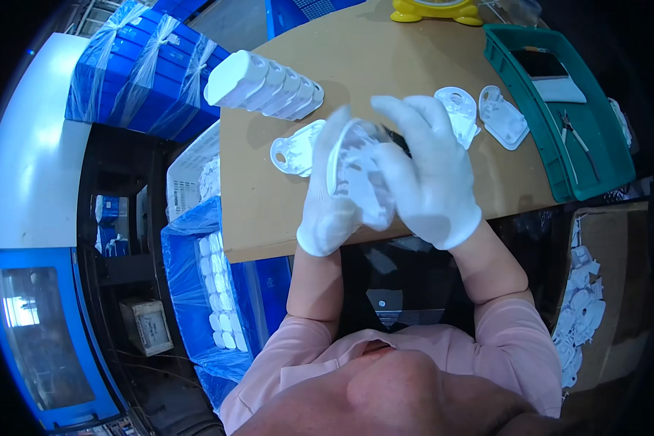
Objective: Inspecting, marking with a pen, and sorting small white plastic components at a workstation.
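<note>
Both my hands wear white knitted gloves and are raised over the near edge of the brown table [407, 69]. My left hand [323, 211] is closed round a white plastic shell [357, 178], whose ribbed inner side faces up. Against the shell's right side, my right hand [442, 174] curls its fingers, and the thumb lies by the part. Something dark shows between that thumb and the fingers, too blurred to name. Similar white shells lie on the table: one left shell [296, 150] beside my left hand, one right shell [503, 120], and another shell [458, 112] partly behind my right hand.
A stack of white shells [269, 86] lies at the table's far left. At right, a green tray [559, 171] holds pliers [575, 138]. Left of the table stand a lined blue crate [185, 251] of white parts and stacked blue bins [142, 73]. A carton [618, 291] stands at lower right.
</note>
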The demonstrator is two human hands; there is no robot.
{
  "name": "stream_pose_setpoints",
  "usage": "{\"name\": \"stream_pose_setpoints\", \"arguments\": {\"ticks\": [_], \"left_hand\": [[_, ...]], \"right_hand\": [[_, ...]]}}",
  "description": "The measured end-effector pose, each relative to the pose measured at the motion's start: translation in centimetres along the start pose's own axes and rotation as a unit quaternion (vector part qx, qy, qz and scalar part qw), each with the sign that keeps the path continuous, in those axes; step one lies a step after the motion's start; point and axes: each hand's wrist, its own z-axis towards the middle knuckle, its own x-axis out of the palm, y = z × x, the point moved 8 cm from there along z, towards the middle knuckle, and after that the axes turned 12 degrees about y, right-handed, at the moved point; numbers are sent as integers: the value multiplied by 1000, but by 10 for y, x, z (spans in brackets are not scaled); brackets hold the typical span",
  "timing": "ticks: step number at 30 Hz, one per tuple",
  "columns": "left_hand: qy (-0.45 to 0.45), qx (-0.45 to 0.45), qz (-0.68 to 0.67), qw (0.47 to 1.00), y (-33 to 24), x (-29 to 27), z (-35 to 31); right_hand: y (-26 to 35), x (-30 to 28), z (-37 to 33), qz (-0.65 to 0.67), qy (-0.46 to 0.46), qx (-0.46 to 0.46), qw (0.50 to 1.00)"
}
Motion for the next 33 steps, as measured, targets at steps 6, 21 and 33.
{"name": "stream_pose_setpoints", "arguments": {"ticks": [6, 21, 33], "left_hand": [[-128, 115, 191, 966, -20, -2, 0], [-110, 171, 177, 963, -11, -8, -5], [-118, 184, 187, 958, -8, -10, -8]], "right_hand": [[13, 4, -8, 2, 69, 66, 995], [10, 19, -11, 115, 28, 29, 992], [5, 25, -11, 157, 70, 53, 984]]}}
